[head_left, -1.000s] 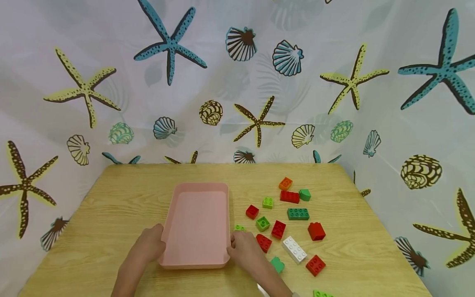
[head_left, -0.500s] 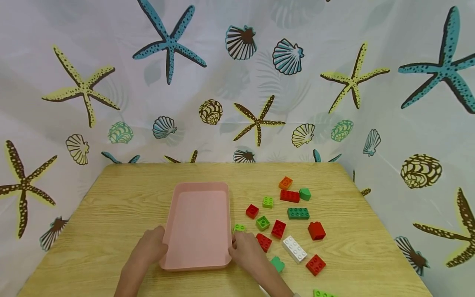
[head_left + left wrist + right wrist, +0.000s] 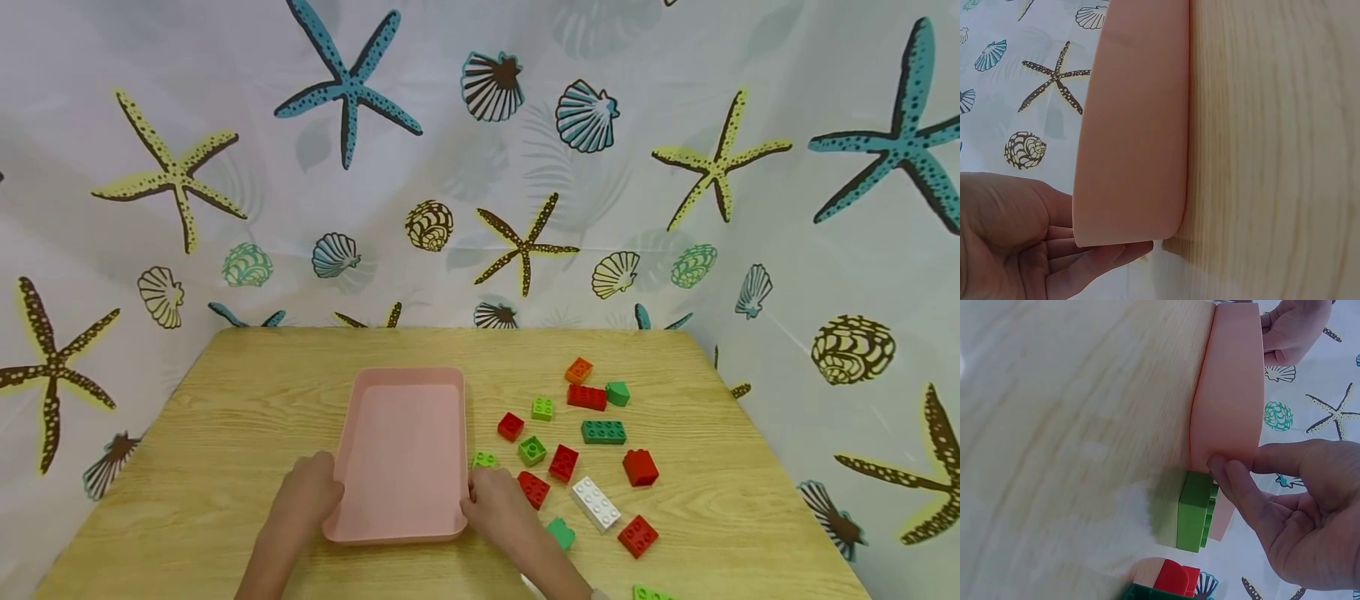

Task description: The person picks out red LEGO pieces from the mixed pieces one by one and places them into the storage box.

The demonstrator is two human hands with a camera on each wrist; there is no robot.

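A shallow pink plastic tray (image 3: 401, 454) lies on the wooden table, its long sides running away from me. At its near left corner my left hand (image 3: 306, 493) grips the rim; the left wrist view has the fingers reaching around the tray's end. My right hand (image 3: 495, 502) holds the near right part of the tray, thumb and fingers pinching the rim in the right wrist view. Just beyond the right hand sits a lime-green toy brick (image 3: 484, 459), partly hidden by it. In the right wrist view that brick (image 3: 1195, 511) stands right beside the tray wall.
Several toy bricks lie scattered to the right, among them a white brick (image 3: 596, 503), a dark green brick (image 3: 603, 432), a red brick (image 3: 638, 536) and an orange brick (image 3: 579, 369). A curtain (image 3: 420, 275) printed with starfish and shells surrounds the wooden table (image 3: 247, 400).
My left hand has shifted slightly to the right, farther over the tray's rim. The right hand keeps its hold, and the tray and bricks stay almost where they were.
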